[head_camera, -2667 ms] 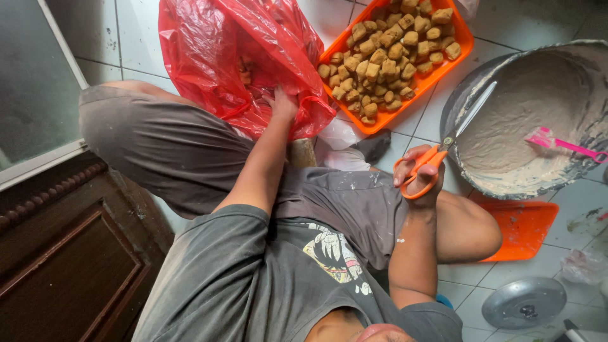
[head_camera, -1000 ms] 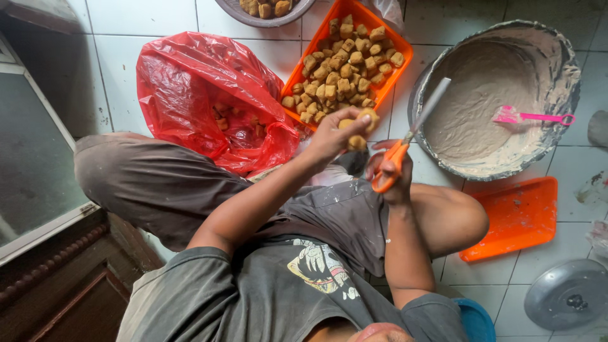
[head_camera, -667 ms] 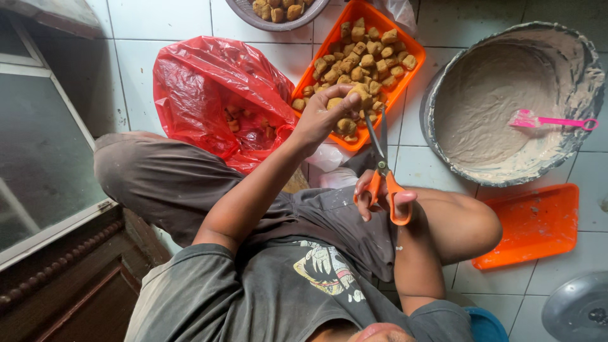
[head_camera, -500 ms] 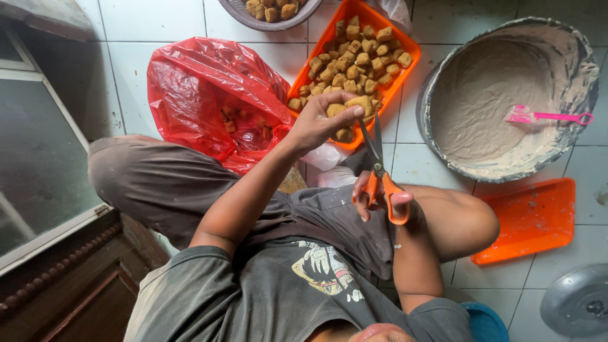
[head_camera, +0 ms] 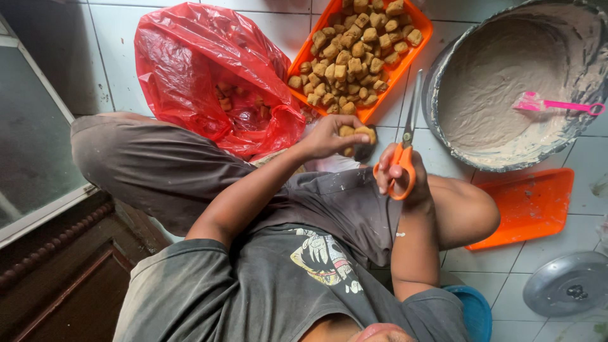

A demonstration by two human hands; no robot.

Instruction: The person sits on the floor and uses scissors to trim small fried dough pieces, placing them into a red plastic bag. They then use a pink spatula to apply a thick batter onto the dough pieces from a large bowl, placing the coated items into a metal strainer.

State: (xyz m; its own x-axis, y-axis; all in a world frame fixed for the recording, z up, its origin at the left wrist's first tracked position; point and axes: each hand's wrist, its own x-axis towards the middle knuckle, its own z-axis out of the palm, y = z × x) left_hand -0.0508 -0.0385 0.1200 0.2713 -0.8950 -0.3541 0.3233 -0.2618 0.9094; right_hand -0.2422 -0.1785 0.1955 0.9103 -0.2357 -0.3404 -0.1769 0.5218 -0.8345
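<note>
- A red bag [head_camera: 215, 76] is lying crumpled in the upper left of the frame, on white floor tiles [head_camera: 114, 57]; brown cubes are showing dimly through its plastic, too blurred to count.
- An orange tray [head_camera: 415, 47] at top centre is sitting heaped with fried cubes [head_camera: 354, 54], its top edge cut off by the frame.
- A grey basin [head_camera: 443, 82] of pale batter is filling the upper right, cut off at the top and right, with a pink spatula [head_camera: 557, 104] resting in it.
- An orange lid [head_camera: 529, 206] is lying flat at right, just below the basin, and a metal lid [head_camera: 567, 285] is sitting in the lower right corner.
- The left hand [head_camera: 329, 136], at centre, is pinching a fried cube [head_camera: 358, 133] between curled fingers, just below the tray's near corner.
- The right hand [head_camera: 399, 174], just beside it, is gripping orange scissors [head_camera: 405, 142], fingers through the loops and blades pointing up the frame; whether the blades are parted is hard to make out.
- Bare tiles are showing between tray and basin, and around the lids at right.
</note>
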